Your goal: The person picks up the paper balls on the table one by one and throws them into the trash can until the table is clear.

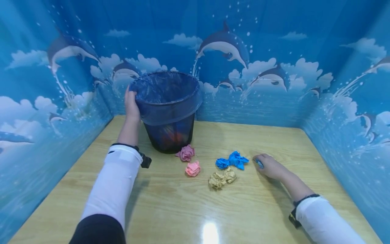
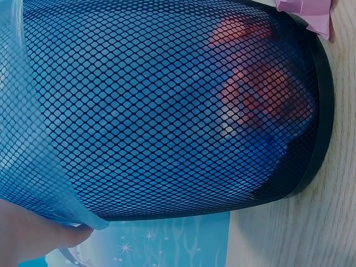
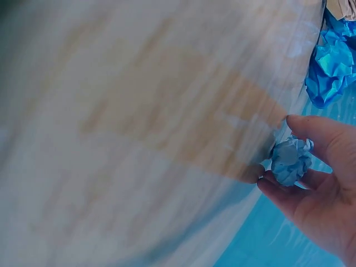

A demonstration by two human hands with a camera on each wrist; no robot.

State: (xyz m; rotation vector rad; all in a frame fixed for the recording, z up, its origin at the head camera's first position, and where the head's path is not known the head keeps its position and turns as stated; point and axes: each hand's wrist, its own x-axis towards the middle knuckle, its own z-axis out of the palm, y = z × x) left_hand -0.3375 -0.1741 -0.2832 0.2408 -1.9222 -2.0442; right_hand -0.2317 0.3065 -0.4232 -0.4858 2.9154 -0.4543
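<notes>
Nestling inside the right hand is blue paper.

1. This was a screened-off work area; what sort of building held it could not be told.
2. Glossy blue dolphin-printed sheeting walled three sides of the pale wood-grain table.

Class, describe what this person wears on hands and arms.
The left hand and right hand are gloveless. Each white sleeve ends at a black band with a small black device; black fabric shows further up on the left.
</notes>
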